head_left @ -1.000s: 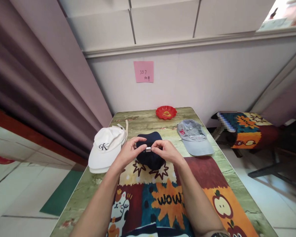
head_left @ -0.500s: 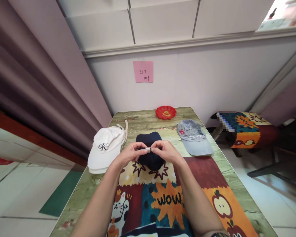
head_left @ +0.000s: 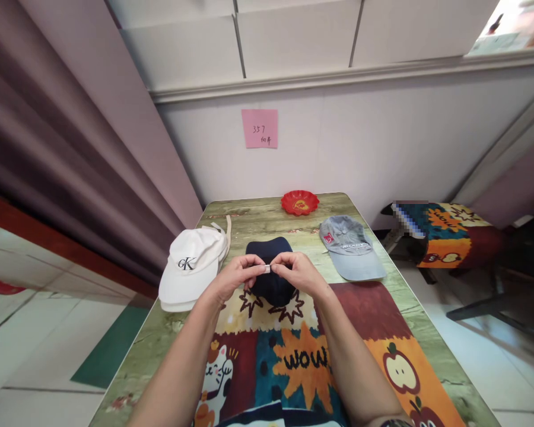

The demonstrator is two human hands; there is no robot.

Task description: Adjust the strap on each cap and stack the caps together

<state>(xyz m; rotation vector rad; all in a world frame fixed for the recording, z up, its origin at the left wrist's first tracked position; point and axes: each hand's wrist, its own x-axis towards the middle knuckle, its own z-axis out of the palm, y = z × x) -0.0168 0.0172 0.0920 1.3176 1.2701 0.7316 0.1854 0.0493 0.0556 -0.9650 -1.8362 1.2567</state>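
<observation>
A dark navy cap (head_left: pixel 270 290) lies on the patterned mat in the middle of the table, its strap side towards me. Over it, my left hand (head_left: pixel 238 277) pinches a small silvery buckle (head_left: pixel 267 269) on the cap's strap between thumb and forefinger. My right hand (head_left: pixel 299 274) is closed in a pinch just beside the buckle, at the strap; its fingertips hide most of what they grip. The two sets of fingertips nearly meet. A white cap (head_left: pixel 191 270) with black letters rests left of my hands, and a grey cap (head_left: pixel 349 249) sits to the right.
At the table's far end stands a red scalloped plate (head_left: pixel 299 203). The colourful mat (head_left: pixel 293 356) spreads under my forearms on the wood-patterned table (head_left: pixel 249 213). A pink note (head_left: pixel 260 128) is stuck on the wall. Beyond the right edge is a bench (head_left: pixel 449 234) with a similar cloth.
Both hands stay pinched at the buckle, with only tiny finger shifts. The caps and plate have not moved on the table; the view has shifted very slightly.
</observation>
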